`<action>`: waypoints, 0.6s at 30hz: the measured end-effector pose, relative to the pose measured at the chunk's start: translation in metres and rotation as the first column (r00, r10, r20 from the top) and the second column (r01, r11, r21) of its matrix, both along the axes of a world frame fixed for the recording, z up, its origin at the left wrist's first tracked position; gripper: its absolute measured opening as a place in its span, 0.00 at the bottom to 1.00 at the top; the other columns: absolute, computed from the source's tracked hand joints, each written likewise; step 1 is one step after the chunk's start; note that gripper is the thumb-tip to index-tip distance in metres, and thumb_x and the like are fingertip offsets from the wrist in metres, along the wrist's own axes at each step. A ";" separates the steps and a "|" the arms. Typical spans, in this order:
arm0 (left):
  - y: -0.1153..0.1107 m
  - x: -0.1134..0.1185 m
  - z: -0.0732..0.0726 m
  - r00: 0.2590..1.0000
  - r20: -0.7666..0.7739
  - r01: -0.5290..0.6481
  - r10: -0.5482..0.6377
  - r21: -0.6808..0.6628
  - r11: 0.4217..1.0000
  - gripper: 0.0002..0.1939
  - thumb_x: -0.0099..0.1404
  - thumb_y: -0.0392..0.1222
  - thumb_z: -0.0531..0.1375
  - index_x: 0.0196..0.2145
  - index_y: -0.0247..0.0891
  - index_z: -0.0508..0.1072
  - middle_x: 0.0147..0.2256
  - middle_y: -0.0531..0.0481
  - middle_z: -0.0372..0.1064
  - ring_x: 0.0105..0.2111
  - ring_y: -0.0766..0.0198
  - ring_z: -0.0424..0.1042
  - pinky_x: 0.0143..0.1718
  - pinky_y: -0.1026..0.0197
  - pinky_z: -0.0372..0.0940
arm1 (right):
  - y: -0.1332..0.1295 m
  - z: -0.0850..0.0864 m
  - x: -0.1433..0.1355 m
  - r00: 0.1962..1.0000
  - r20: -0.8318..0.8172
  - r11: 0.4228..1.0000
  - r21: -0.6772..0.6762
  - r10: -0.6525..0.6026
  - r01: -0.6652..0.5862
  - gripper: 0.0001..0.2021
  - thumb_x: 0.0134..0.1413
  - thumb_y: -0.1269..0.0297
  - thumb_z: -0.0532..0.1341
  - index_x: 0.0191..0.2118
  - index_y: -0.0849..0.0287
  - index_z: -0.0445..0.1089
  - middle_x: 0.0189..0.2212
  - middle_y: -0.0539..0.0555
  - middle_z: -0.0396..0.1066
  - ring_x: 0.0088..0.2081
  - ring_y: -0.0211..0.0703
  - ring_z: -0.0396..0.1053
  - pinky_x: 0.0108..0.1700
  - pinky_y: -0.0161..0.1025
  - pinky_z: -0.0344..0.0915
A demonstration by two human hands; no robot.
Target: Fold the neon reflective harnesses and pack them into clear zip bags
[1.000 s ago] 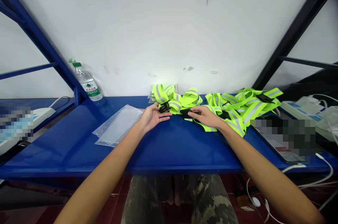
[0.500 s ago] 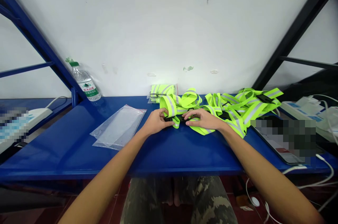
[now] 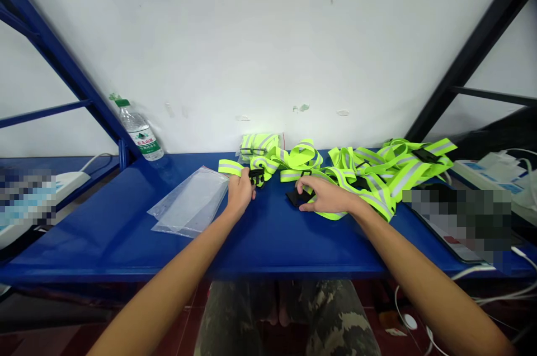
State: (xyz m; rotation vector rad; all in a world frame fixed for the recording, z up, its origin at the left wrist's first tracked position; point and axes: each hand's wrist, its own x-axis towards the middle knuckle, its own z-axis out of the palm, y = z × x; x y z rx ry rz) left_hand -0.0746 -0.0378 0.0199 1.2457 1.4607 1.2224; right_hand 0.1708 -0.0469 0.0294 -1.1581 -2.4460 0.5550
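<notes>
My left hand [image 3: 240, 195] is closed on a black plastic buckle [image 3: 257, 177] joined to a neon yellow-green reflective strap [image 3: 230, 166]; one end of that strap sticks out leftward past the fingers. To the right, my right hand [image 3: 326, 195] has its thumb and fingers curled round a flat black piece [image 3: 295, 198] low over the table. More reflective straps with grey stripes [image 3: 400, 174] lie in a loose tangle behind and right of that hand. Behind my left hand sits a folded strap bundle in a clear bag [image 3: 259, 142].
Clear plastic bags [image 3: 191, 202] lie flat left of my left hand on the blue table [image 3: 268, 250]. A water bottle [image 3: 140, 131] leans near the wall at back left. A tablet-like device [image 3: 444, 233], white cables and power strips [image 3: 499, 180] are at the right.
My hands have moved apart: the left has gone left with the buckle and strap, and the right stays near the black piece. A gap of bare table has opened between them.
</notes>
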 end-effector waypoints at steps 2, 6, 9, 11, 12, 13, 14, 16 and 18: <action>-0.001 0.005 -0.003 0.996 0.011 -0.092 0.092 0.003 0.996 0.25 0.67 0.53 0.46 0.14 0.43 0.54 0.10 0.53 0.51 0.11 0.66 0.58 0.15 0.62 0.50 | -0.002 -0.002 -0.005 0.998 -0.026 0.998 0.018 -0.064 0.064 0.21 0.43 0.56 0.69 0.42 0.56 0.67 0.41 0.55 0.72 0.41 0.49 0.69 0.42 0.43 0.64; -0.003 0.013 -0.009 0.998 0.044 -0.050 0.048 0.027 0.998 0.28 0.69 0.55 0.47 0.16 0.38 0.62 0.14 0.48 0.62 0.14 0.65 0.65 0.16 0.64 0.57 | -0.007 -0.008 -0.018 0.984 -0.146 0.988 0.102 -0.104 0.120 0.25 0.45 0.55 0.68 0.50 0.57 0.66 0.48 0.58 0.71 0.48 0.52 0.69 0.49 0.46 0.63; -0.006 0.016 -0.010 0.993 0.120 -0.015 0.009 0.046 0.999 0.20 0.70 0.54 0.50 0.33 0.34 0.71 0.19 0.49 0.67 0.17 0.64 0.70 0.18 0.65 0.63 | -0.007 -0.012 -0.025 0.981 -0.162 0.975 0.174 -0.109 0.137 0.22 0.45 0.53 0.68 0.46 0.56 0.68 0.44 0.57 0.71 0.45 0.52 0.70 0.47 0.46 0.64; -0.008 0.018 -0.008 0.985 0.172 0.021 -0.033 0.067 0.998 0.18 0.70 0.52 0.51 0.47 0.35 0.68 0.21 0.51 0.69 0.19 0.64 0.72 0.20 0.66 0.65 | -0.006 -0.013 -0.027 0.980 -0.169 0.972 0.194 -0.103 0.135 0.21 0.44 0.51 0.69 0.41 0.57 0.69 0.40 0.57 0.71 0.41 0.50 0.70 0.43 0.45 0.64; -0.010 0.020 -0.007 0.978 0.201 0.050 -0.063 0.071 0.996 0.18 0.71 0.51 0.50 0.52 0.37 0.65 0.22 0.52 0.70 0.20 0.64 0.73 0.21 0.66 0.66 | -0.005 -0.014 -0.028 0.979 -0.179 0.972 0.193 -0.101 0.136 0.20 0.44 0.50 0.69 0.39 0.58 0.69 0.38 0.56 0.70 0.39 0.49 0.69 0.41 0.44 0.64; -0.011 0.021 -0.005 0.968 0.232 0.085 -0.098 0.068 0.994 0.19 0.71 0.50 0.50 0.54 0.37 0.63 0.24 0.51 0.71 0.22 0.64 0.74 0.22 0.66 0.67 | -0.004 -0.014 -0.028 0.977 -0.192 0.974 0.183 -0.097 0.133 0.19 0.45 0.50 0.69 0.37 0.58 0.69 0.36 0.55 0.70 0.37 0.47 0.68 0.39 0.42 0.63; -0.012 0.022 -0.004 0.954 0.268 0.122 -0.133 0.060 0.991 0.19 0.71 0.49 0.51 0.55 0.38 0.63 0.26 0.50 0.72 0.24 0.64 0.75 0.24 0.66 0.67 | -0.003 -0.014 -0.027 0.973 -0.211 0.978 0.165 -0.089 0.125 0.17 0.46 0.50 0.68 0.35 0.59 0.68 0.34 0.55 0.69 0.35 0.46 0.67 0.38 0.41 0.62; -0.015 0.024 -0.001 0.919 0.343 0.193 -0.197 0.046 0.980 0.18 0.70 0.47 0.55 0.54 0.38 0.64 0.30 0.48 0.73 0.28 0.63 0.76 0.28 0.65 0.69 | -0.001 -0.014 -0.026 0.961 -0.268 0.989 0.108 -0.069 0.101 0.15 0.50 0.52 0.66 0.32 0.59 0.68 0.32 0.53 0.68 0.33 0.43 0.66 0.36 0.39 0.61; -0.016 0.024 0.000 0.886 0.401 0.237 -0.233 0.039 0.971 0.19 0.65 0.43 0.61 0.52 0.38 0.65 0.32 0.48 0.74 0.31 0.63 0.77 0.32 0.63 0.71 | 0.001 -0.014 -0.024 0.945 -0.322 0.996 0.042 -0.063 0.080 0.13 0.52 0.54 0.65 0.32 0.59 0.68 0.31 0.51 0.67 0.33 0.41 0.65 0.35 0.37 0.60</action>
